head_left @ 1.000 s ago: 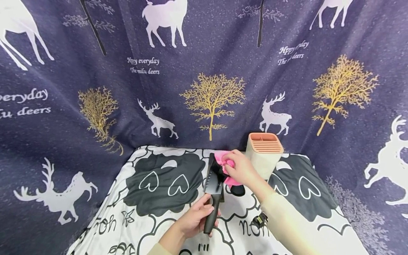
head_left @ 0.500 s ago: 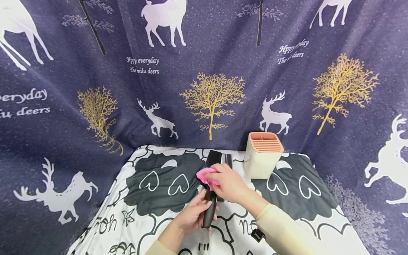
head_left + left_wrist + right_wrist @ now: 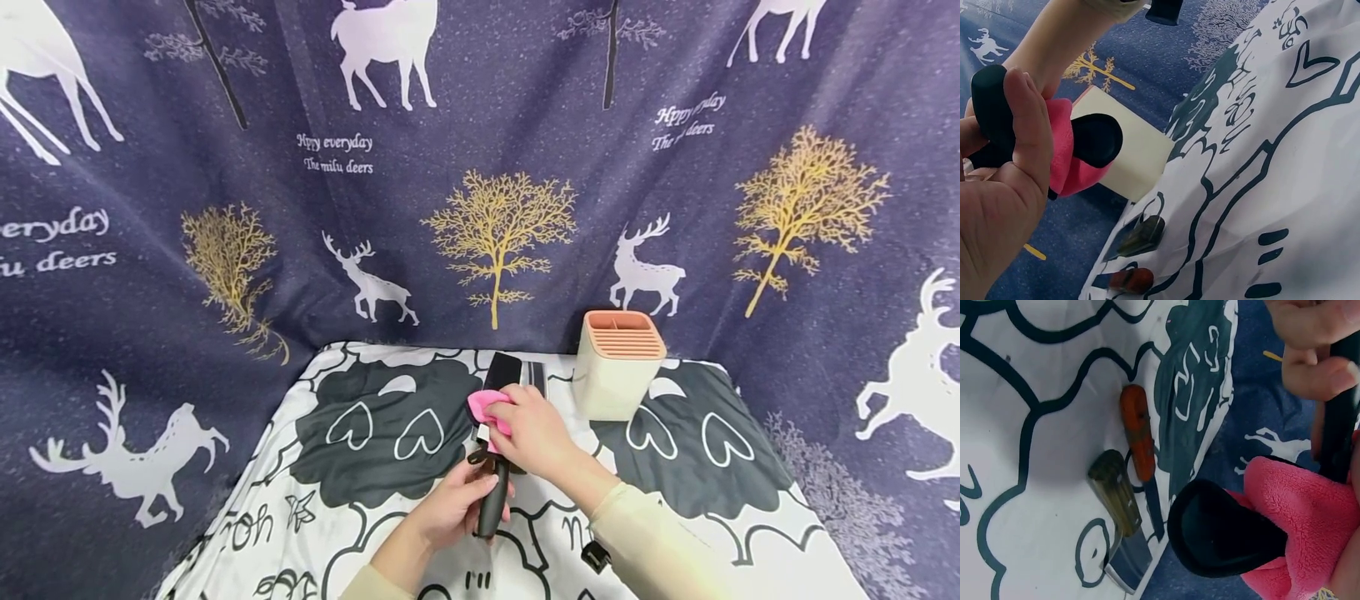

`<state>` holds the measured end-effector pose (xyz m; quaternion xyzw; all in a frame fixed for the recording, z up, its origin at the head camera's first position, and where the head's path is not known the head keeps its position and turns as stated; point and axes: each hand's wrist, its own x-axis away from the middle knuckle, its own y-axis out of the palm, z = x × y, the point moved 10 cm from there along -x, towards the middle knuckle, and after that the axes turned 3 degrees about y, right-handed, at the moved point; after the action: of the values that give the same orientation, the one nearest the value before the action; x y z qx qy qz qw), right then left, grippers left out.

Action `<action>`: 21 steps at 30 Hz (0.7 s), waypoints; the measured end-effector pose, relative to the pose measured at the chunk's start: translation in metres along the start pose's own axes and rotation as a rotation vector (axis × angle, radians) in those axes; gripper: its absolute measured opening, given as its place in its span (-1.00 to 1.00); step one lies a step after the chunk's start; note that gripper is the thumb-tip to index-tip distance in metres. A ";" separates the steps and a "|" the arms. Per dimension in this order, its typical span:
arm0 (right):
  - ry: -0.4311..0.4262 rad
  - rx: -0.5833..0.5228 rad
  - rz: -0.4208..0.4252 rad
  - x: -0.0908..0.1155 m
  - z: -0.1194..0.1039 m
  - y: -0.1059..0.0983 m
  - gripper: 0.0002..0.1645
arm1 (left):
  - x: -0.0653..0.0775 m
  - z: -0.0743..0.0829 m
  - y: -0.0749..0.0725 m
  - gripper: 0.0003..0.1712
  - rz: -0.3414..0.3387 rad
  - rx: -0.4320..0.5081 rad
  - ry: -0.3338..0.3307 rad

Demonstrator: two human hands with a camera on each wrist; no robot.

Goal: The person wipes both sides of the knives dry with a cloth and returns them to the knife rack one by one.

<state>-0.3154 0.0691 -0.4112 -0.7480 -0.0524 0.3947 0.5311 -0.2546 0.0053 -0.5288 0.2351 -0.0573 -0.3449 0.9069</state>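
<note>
My left hand (image 3: 453,504) grips the black handle (image 3: 492,504) of a tool with a broad dark blade (image 3: 502,371), held up and pointing away. In the right wrist view the blade's far end (image 3: 1222,531) looks rounded and scoop-like, with a thick rim. My right hand (image 3: 528,429) pinches a pink cloth (image 3: 487,406), folded over the blade close above the handle. The cloth (image 3: 1300,519) wraps part of the blade and hides its middle. Left fingers curl round the handle (image 3: 991,112), just below the cloth.
A cream knife block (image 3: 617,383) with an orange slotted top stands at the back right. On the patterned sheet beneath the hands lie a knife with a greenish wooden handle (image 3: 1116,494) and a second tool with an orange-brown handle (image 3: 1137,431). A dark patterned curtain (image 3: 412,208) hangs behind.
My right hand has brought the pink cloth from the blade's upper right side down and left, close to the handle. The blade has turned slightly. My left hand keeps its grip.
</note>
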 end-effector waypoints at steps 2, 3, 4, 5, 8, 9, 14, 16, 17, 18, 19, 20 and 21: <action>0.013 0.013 0.024 -0.002 0.005 0.001 -0.77 | 0.001 0.002 0.003 -0.48 -0.038 0.001 0.013; 0.019 0.024 0.035 -0.003 0.008 0.002 -0.76 | 0.001 0.003 0.005 -0.45 -0.057 0.003 0.018; 0.027 0.030 0.043 -0.005 0.011 0.002 -0.75 | 0.002 0.003 0.007 -0.42 -0.074 0.005 0.023; 0.031 0.034 0.054 -0.006 0.014 0.002 -0.75 | 0.002 0.004 0.008 -0.41 -0.085 0.005 0.026; 0.054 0.046 0.061 -0.010 0.023 0.005 -0.75 | 0.003 0.004 0.011 -0.38 -0.106 0.008 0.033; 0.058 0.046 0.061 -0.011 0.026 0.006 -0.76 | 0.003 0.003 0.011 -0.40 -0.105 0.009 0.030; 0.091 0.070 0.049 -0.018 0.043 0.013 -0.76 | 0.004 0.000 0.013 -0.57 -0.102 0.022 0.013; 0.101 0.082 0.059 -0.021 0.051 0.013 -0.76 | 0.004 0.000 0.014 -0.59 -0.103 0.019 0.012; 0.108 0.092 0.063 -0.022 0.055 0.014 -0.76 | 0.005 0.001 0.015 -0.59 -0.104 0.016 0.015; 0.115 0.102 0.067 -0.024 0.059 0.014 -0.76 | 0.005 0.001 0.014 -0.58 -0.103 0.011 0.015; 0.127 0.106 0.064 -0.025 0.063 0.015 -0.76 | 0.006 0.001 0.014 -0.56 -0.103 0.009 0.014; 0.135 0.101 0.062 -0.026 0.067 0.017 -0.76 | 0.006 0.000 0.015 -0.57 -0.104 0.005 0.013; 0.147 0.100 0.057 -0.027 0.072 0.018 -0.76 | 0.007 0.000 0.015 -0.55 -0.106 0.006 0.010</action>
<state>-0.3865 0.1018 -0.4203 -0.7485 0.0276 0.3558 0.5589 -0.2405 0.0107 -0.5222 0.2423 -0.0415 -0.3909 0.8870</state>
